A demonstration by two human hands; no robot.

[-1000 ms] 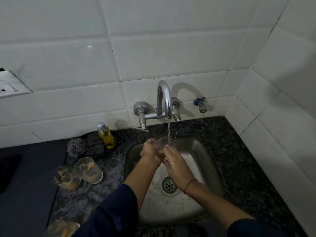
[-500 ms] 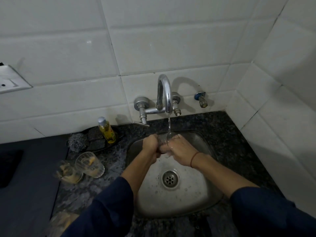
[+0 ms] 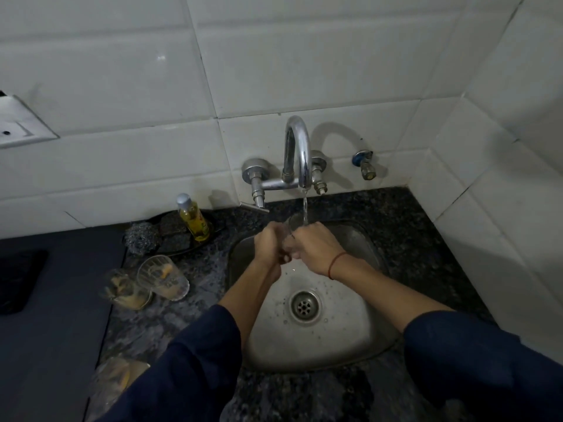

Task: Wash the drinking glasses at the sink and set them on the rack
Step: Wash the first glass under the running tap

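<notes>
Glass (image 3: 293,223) under the tap (image 3: 300,153) — wet, likely slippery, brittle; left hand (image 3: 269,243) and right hand (image 3: 315,248) clasp its wall — safest low down.

A yellow bottle (image 3: 195,220), dark scrub pads (image 3: 175,231) and a steel scourer (image 3: 140,239) sit on a dark tray (image 3: 217,224).

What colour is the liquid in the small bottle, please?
Yellow; the bottle shows best in the head view.
</notes>
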